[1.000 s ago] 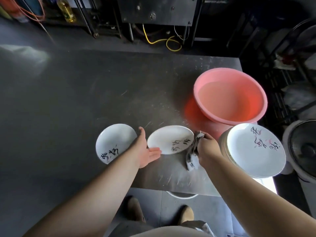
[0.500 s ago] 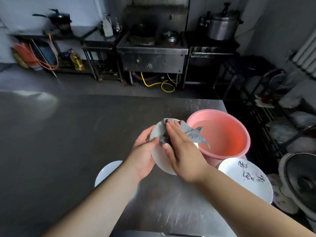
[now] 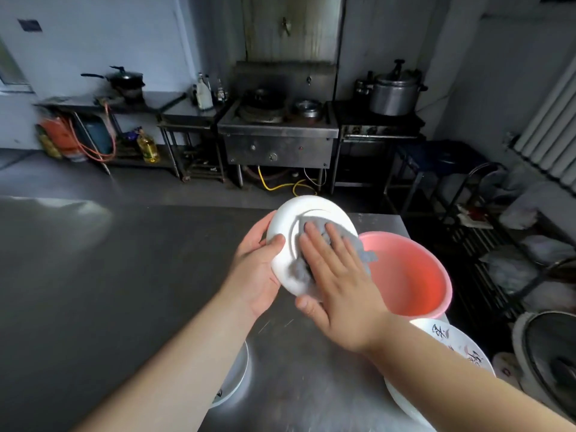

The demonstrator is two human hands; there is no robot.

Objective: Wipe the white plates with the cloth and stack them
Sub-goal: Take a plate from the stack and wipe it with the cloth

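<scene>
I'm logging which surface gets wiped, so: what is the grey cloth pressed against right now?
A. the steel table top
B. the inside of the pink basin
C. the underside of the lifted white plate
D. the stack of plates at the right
C: the right hand presses the grey cloth with flat fingers onto the white plate, whose foot ring faces the camera, while the left hand grips its rim.

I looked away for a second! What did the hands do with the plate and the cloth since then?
The left hand picked the middle plate up off the table and now grips its rim, tilted. The right hand brought the grey cloth up and presses it flat against the plate's underside. The pink basin, the stack of plates and the lone plate stayed put.
</scene>
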